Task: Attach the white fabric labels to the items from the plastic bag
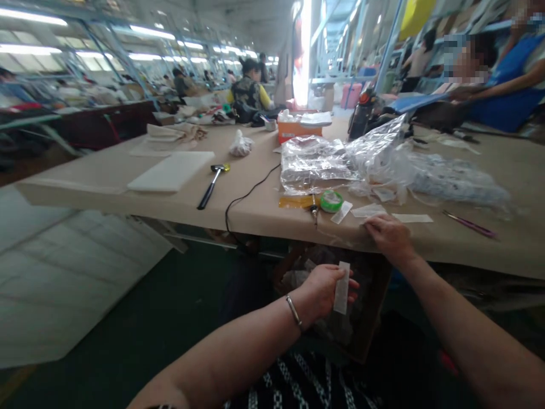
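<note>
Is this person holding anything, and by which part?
The left hand holds a strip near its upper end; whether the right hand holds anything cannot be told.

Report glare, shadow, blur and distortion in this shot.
Head view: the background light column is blown out; clear plastic throws glare; the worker in yellow sleeves is soft; forearms look stretched toward the lower corners; the floor lies in shadow; the white strip shows a clear outline.
</note>
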Demonstrator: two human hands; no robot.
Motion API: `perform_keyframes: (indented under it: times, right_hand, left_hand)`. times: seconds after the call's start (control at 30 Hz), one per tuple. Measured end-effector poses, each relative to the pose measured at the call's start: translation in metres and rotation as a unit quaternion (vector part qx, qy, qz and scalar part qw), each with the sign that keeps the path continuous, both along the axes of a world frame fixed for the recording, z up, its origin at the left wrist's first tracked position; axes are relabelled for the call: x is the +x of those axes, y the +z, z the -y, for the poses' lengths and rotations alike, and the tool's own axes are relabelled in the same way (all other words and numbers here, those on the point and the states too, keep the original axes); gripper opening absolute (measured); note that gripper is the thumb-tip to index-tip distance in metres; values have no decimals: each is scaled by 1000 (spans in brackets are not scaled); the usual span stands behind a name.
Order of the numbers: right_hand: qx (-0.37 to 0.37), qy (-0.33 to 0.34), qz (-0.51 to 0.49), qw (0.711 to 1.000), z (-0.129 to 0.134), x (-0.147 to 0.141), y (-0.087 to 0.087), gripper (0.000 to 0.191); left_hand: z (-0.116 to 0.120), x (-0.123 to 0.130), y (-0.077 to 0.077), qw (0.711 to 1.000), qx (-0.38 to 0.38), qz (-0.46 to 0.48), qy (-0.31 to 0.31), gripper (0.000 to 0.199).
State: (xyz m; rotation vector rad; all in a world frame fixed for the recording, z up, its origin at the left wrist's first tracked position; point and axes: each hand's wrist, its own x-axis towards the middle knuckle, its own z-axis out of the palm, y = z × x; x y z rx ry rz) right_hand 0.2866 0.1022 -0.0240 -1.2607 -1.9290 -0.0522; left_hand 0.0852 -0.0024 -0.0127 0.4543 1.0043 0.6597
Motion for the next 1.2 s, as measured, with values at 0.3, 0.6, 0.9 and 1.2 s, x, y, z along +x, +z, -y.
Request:
perform_keyframes:
  times: [0.3, 0.6, 0.9, 1.2]
  right_hand:
    - [76, 43, -125, 988, 47, -24, 14, 25]
    - [34, 262, -71, 962, 121, -51, 7, 17]
    - [17, 286, 13, 958, 108, -49, -2, 18]
    - [-11, 281, 4, 960, 103, -63, -5, 18]
  left_hand:
    - [1, -8, 26, 999, 49, -8, 5, 16]
    - [-21, 7, 32, 991, 15, 136, -3, 19]
    - [-24, -3, 20, 986, 21, 167, 1, 24]
    - [-29, -6, 11, 986, 21, 159, 51, 12]
